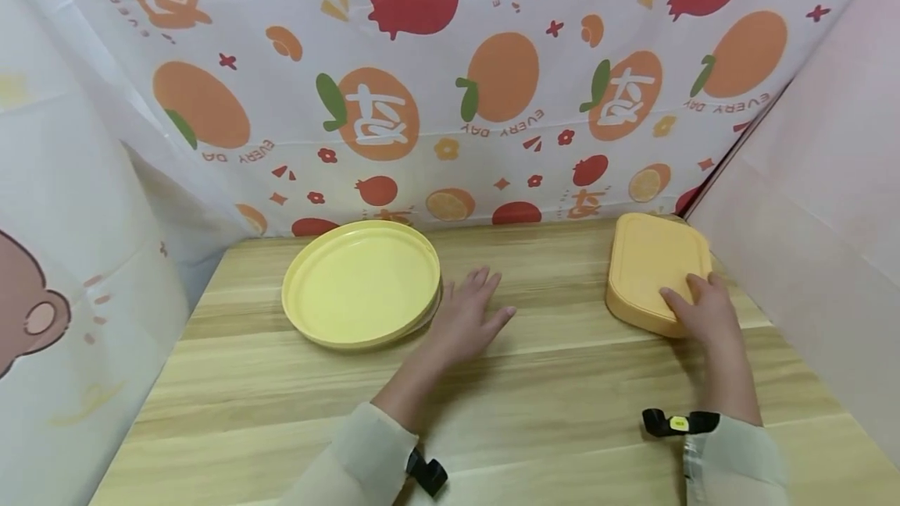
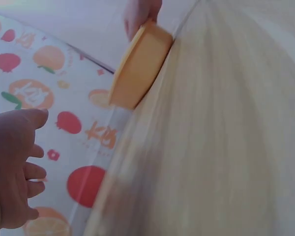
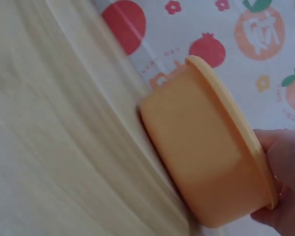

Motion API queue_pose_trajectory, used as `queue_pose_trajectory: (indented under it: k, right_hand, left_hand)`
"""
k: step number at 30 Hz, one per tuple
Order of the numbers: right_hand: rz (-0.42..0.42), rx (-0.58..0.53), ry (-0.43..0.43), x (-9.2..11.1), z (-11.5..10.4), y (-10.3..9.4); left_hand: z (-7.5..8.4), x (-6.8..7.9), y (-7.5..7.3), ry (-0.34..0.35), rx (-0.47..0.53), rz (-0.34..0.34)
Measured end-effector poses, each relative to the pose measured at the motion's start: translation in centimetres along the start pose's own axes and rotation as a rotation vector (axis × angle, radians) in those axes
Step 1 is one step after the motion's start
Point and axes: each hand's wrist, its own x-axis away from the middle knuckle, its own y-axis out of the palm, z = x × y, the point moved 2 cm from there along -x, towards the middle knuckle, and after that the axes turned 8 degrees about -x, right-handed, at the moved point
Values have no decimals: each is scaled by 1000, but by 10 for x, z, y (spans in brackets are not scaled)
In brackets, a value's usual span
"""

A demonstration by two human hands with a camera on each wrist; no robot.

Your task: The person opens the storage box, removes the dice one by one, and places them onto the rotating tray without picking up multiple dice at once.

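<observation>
An orange-yellow lidded plastic box (image 1: 657, 268) with rounded corners stands at the back right of the table. My right hand (image 1: 706, 311) grips its near right corner, the thumb lying over the lid and the fingers around the side; in the right wrist view the hand (image 3: 287, 177) is at the lid's rim. A round, shallow yellow tray (image 1: 362, 283) with a raised rim lies at the back left, and a pale edge shows beneath its right side. Just right of that tray, my left hand (image 1: 464, 318) has its fingers spread and holds nothing.
The wood-grain table (image 1: 548, 412) ends at the back against a white curtain (image 1: 436, 170) printed with fruit. Pale sheets hang at the left (image 1: 84, 178) and right (image 1: 816, 201) sides. Each wrist wears a black band (image 1: 678, 422).
</observation>
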Motion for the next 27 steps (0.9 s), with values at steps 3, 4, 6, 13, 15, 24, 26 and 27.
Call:
queue_pose_trajectory:
  k: [3,4,6,13,15,24,26,27]
  right_hand:
    - [8,-22,-31,-3,-6,13]
    - [4,-30,-45,-4,-9,18]
    - [-11,-48,-79,-5,-16,27]
    - [-61,-105,-203,-11,-45,63]
    - [-83,-124,-221,-10,-53,74]
    - [-15,-8,-322,-2,-77,92]
    - [47,64,-381,3,-85,92]
    - [68,100,-418,5,-90,92]
  left_hand:
    - [4,-2,11,-11,114,-14]
    - [5,-3,14,-17,146,-16]
    - [6,-5,20,-34,206,-21]
    - [18,-15,34,-76,364,-12]
    - [23,-17,36,-72,373,4]
    - [35,-19,47,12,122,101]
    - [36,-19,49,11,85,132]
    - [36,-20,50,9,74,144]
